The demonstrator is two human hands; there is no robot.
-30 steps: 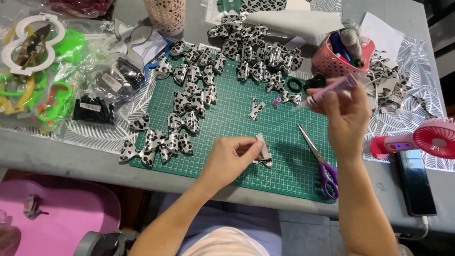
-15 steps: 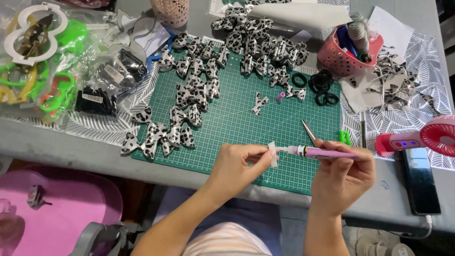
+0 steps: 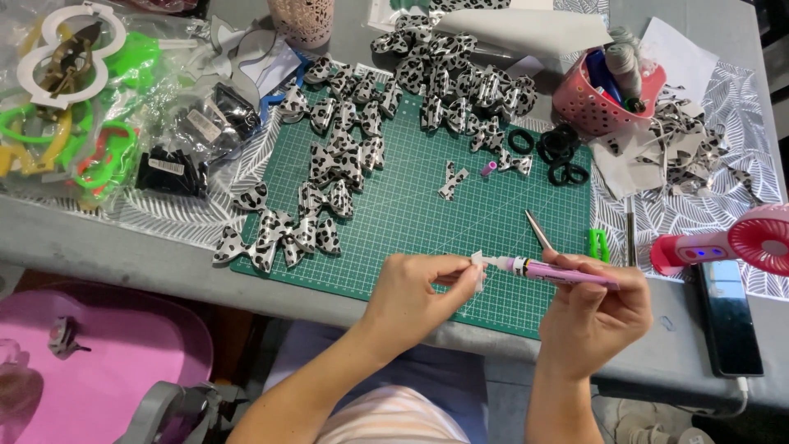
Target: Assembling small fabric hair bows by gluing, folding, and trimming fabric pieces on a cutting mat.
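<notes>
1. Head view, upper left of the frame: clear bags of bright plastic rings (image 3: 78,152) lie heaped off the mat, apparently parked away from the working spot; what the bags hold beyond the rings is hard to make out through the glare.
2. Left of centre, finished spotted bows (image 3: 283,230) sit in loose rows on the green cutting mat (image 3: 411,205), keeping the near edge of the mat free for handwork.
3. Lower centre, the left hand (image 3: 411,300) has thumb and fingertips pinched together on a small white piece (image 3: 477,270), held up above the mat's near edge so its face meets the glue tip. The piece is too small to tell its shape or whether it is folded.
4. Just right of it, the right hand (image 3: 596,316) is clamped around a pink glue pen (image 3: 559,272), held nearly level with its nozzle touching the white piece; the fingers cover the pen's rear end.
5. Behind the pen, scissors (image 3: 540,231) show only a blade tip and a green handle, the rest hidden by the hand.
6. Right edge: a pink handheld fan (image 3: 752,238) is cut off by the frame, and a phone (image 3: 727,316) lies beside it.
</notes>
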